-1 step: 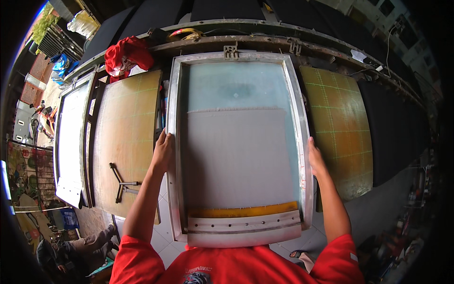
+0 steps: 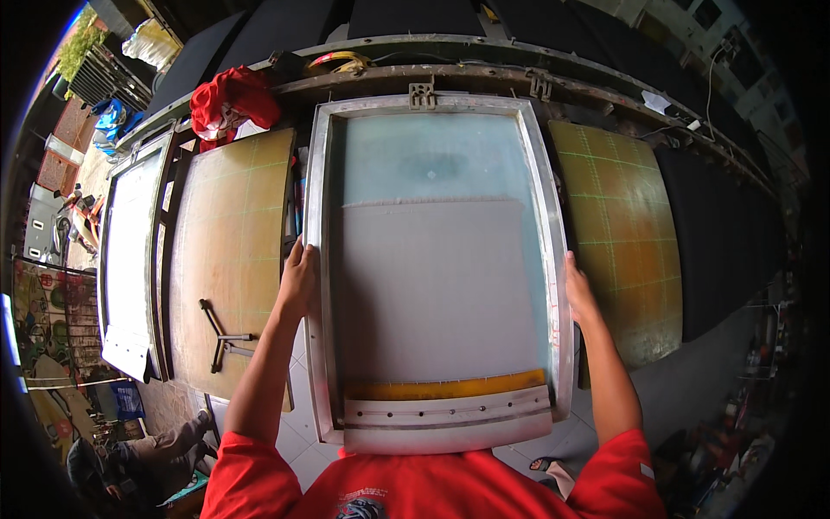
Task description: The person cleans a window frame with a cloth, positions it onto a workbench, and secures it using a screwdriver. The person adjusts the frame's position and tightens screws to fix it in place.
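Note:
An aluminium screen frame [image 2: 324, 216] lies centred before me, its mesh pale blue at the far part and grey over the larger near part [image 2: 432, 294]. A squeegee with an amber blade and a metal holder [image 2: 450, 415] rests across its near end. My left hand [image 2: 298, 272] grips the left rail from outside, fingers along it. On the opposite rail, my right hand [image 2: 577, 285] holds on, partly hidden by the frame. A metal clamp [image 2: 422, 97] sits at the frame's far edge.
Boards with green grid lines flank me, left [image 2: 229, 190] and right [image 2: 618, 225]. A black Y-shaped tool [image 2: 223, 337] lies on the left board. A second frame [image 2: 130, 251] stands farther left, red cloth [image 2: 233, 99] above. Another person [image 2: 147, 454] is low at the lower left.

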### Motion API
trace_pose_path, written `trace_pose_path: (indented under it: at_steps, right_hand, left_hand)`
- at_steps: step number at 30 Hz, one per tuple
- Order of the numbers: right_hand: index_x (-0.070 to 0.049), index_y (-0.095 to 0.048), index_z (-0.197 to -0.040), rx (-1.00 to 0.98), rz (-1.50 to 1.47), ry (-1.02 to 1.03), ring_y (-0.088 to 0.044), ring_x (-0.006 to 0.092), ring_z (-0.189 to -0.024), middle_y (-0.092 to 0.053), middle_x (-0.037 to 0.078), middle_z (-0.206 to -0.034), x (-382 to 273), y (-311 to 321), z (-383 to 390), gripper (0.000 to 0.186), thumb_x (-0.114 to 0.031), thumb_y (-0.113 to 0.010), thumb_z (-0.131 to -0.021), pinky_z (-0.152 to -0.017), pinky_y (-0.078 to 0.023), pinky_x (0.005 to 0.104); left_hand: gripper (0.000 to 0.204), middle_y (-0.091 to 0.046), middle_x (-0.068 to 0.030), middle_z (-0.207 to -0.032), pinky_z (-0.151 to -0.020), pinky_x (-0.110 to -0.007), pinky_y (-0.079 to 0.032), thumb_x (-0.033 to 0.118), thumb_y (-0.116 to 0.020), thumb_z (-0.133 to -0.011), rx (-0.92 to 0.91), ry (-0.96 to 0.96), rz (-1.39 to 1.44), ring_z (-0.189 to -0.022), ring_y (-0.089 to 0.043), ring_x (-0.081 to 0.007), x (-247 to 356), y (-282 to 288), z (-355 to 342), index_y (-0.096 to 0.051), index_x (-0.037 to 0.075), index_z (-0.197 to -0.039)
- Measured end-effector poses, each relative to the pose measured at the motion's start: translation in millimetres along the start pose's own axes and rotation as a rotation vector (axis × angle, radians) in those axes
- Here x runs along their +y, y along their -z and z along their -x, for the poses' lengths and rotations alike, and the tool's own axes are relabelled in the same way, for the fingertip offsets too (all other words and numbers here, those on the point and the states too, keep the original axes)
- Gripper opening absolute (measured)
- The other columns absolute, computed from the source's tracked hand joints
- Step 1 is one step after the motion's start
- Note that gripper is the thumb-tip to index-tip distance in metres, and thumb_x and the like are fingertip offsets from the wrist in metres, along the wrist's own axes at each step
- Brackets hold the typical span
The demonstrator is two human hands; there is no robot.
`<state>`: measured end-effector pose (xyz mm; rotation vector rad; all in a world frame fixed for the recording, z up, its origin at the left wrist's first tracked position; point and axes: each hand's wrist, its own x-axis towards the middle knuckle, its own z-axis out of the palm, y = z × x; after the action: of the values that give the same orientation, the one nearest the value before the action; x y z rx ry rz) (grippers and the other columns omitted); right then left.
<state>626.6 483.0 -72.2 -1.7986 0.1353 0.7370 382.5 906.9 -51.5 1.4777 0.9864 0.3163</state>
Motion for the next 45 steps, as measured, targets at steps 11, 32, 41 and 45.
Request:
trace_pose_path:
  at_steps: [11, 32, 41, 45]
  right_hand:
    - [0.011, -0.023, -0.136, -0.052, -0.092, -0.022, -0.021, 0.0264, -0.136, -0.022, 0.022, -0.145, 12.1, 8.9, -12.0, 0.081, -0.055, -0.035, -0.092, -0.109, -0.018, 0.0351]
    - [0.011, -0.031, -0.133, 0.216, -0.016, -0.074, -0.030, 0.0263, -0.131, -0.033, 0.021, -0.140, 1.0, -8.3, -3.1, 0.069, -0.047, -0.036, -0.095, -0.108, -0.022, 0.0332]
    - [0.010, -0.033, -0.132, 0.198, -0.120, -0.038, -0.032, 0.0256, -0.129, -0.035, 0.021, -0.139, 21.3, 1.8, -7.6, 0.067, -0.045, -0.038, -0.095, -0.107, -0.023, 0.0331]
    - [0.010, -0.035, -0.131, 0.221, -0.104, -0.062, -0.035, 0.0255, -0.127, -0.037, 0.021, -0.137, 13.4, -0.3, -5.2, 0.067, -0.046, -0.040, -0.095, -0.106, -0.025, 0.0331]
  left_hand:
    - [0.043, -0.051, -0.0142, -0.124, -0.095, -0.028, -0.036, 0.018, -0.044, -0.095, -0.051, -0.065, -0.092, -0.111, -0.048, -0.0178, 5.1, 1.7, -0.1, -0.038, -0.001, -0.133]
    - [0.036, -0.044, -0.0072, -0.135, -0.107, -0.053, -0.019, 0.015, -0.050, -0.087, -0.581, -1.039, -1.236, -0.131, -0.031, -0.0260, 109.3, -123.1, -102.9, -0.055, 0.020, -0.122]
    - [0.036, -0.043, -0.0040, -0.136, -0.106, -0.053, -0.020, 0.018, -0.050, -0.088, -0.598, -1.128, -1.202, -0.131, -0.032, -0.0231, 104.4, -116.8, -113.7, -0.055, 0.024, -0.123]
    - [0.039, -0.041, -0.0046, -0.137, -0.108, -0.052, -0.017, 0.014, -0.050, -0.087, -0.605, -1.112, -1.210, -0.132, -0.031, -0.0241, 102.8, -116.4, -115.2, -0.054, 0.024, -0.125]
